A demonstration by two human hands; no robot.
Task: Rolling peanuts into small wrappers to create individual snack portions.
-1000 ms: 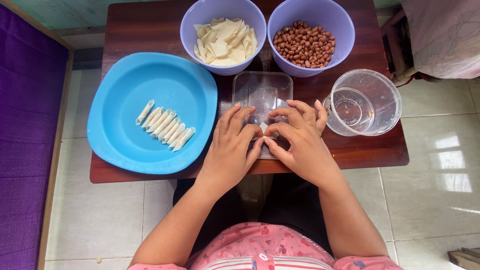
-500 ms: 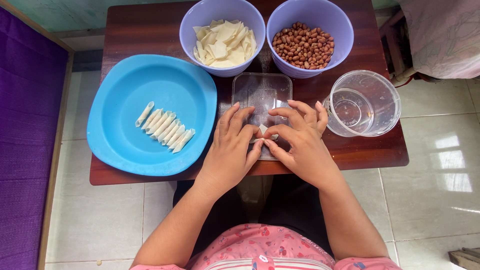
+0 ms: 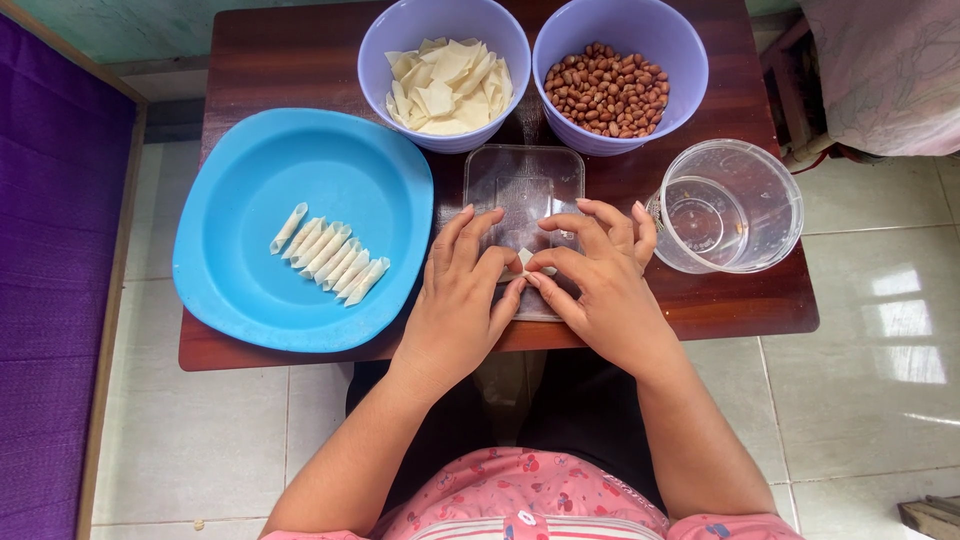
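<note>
1. Pinching a small pale wrapper piece [image 3: 527,260] just below the middle of the frame, my left hand [image 3: 462,290] and right hand [image 3: 600,280] meet fingertip to fingertip; thumbs and forefingers close on it, the other fingers curled loosely and fanned out.
2. Both hands rest over a clear plastic lid [image 3: 520,195], which gives me a flat, clean surface to work the piece on.
3. To the left sits a blue plate [image 3: 250,180], where rolled white pieces [image 3: 328,253] lie side by side in a slanted row, kept apart from the loose stock.
4. At upper centre, a lilac bowl of flat wrappers [image 3: 445,75] stands within easy reach; beside it, upper right, a lilac bowl of peanuts [image 3: 615,88].
5. At right, a clear round container [image 3: 725,205] stands near my right hand, on the brown wooden table [image 3: 280,60].
</note>
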